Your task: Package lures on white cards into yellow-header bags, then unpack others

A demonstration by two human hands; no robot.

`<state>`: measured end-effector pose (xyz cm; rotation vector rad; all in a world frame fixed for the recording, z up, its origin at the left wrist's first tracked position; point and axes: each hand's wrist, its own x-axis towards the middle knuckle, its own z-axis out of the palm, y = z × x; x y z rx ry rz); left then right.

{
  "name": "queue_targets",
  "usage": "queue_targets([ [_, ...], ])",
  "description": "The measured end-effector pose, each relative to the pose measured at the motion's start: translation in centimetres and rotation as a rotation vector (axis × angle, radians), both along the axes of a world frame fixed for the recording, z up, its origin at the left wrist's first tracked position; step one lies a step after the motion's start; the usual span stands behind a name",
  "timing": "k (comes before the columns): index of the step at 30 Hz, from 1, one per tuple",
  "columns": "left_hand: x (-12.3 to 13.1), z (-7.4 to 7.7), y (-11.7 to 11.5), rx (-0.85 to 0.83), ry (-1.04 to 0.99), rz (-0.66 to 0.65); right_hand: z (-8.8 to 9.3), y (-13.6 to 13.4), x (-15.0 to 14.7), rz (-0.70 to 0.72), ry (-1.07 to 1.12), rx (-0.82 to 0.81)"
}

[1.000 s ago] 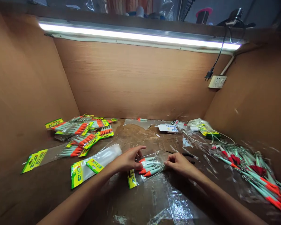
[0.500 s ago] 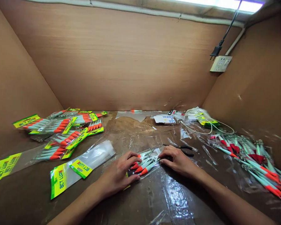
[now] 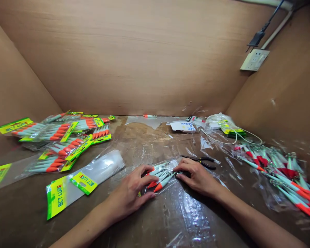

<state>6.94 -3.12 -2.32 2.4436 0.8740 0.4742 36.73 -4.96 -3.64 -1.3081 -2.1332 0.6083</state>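
Note:
A clear plastic packet of pale lures with orange tips (image 3: 160, 175) lies on the brown tabletop in front of me. My left hand (image 3: 133, 191) covers its left end, fingers curled over the packet. My right hand (image 3: 196, 175) pinches the packet's right end, fingertips closed on the plastic. Black pliers (image 3: 201, 161) lie just behind my right hand.
Empty bags with green-yellow header cards (image 3: 80, 182) lie at the left; filled lure packets (image 3: 64, 137) are piled behind them. Loose lures (image 3: 279, 172) spread at the right. Cardboard walls (image 3: 144, 62) enclose the table; a socket (image 3: 254, 59) sits on the right wall.
The camera tilted down, so the lamp left the view. My left hand slid further over the packet's header end. My right hand stayed at the packet's right end.

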Motion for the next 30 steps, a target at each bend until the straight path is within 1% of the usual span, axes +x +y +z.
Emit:
queue_targets([
  [4,0.5,0.3,0.1,-0.028,-0.016,0.030,-0.2,-0.1,-0.1,0.007,-0.007,0.010],
  [7,2.0,0.9,1.0,-0.002,-0.051,0.037,-0.1,-0.2,-0.1,0.020,-0.011,0.013],
  [9,3.6,1.4,2.0,0.042,-0.044,-0.003,0.1,-0.2,-0.1,0.020,-0.015,0.015],
  [12,6.0,1.9,3.6,0.101,0.053,-0.095,0.2,-0.4,-0.1,0.016,-0.025,0.028],
  [15,7.5,2.2,4.9,0.131,0.143,-0.142,0.2,-0.4,0.1,0.024,-0.035,0.042],
  [18,7.8,2.4,5.5,0.132,0.140,-0.164,0.1,-0.3,0.3,0.023,-0.049,0.059],
  [22,7.5,2.5,5.5,0.113,0.087,-0.190,0.1,-0.3,0.5,0.019,-0.067,0.067],
  [26,7.5,1.9,4.9,0.121,0.050,-0.160,0.5,-0.4,0.5,0.037,-0.091,0.071],
  [30,7.6,0.9,4.0,0.086,-0.034,-0.133,0.6,-0.5,0.3,0.051,-0.104,0.066],
])
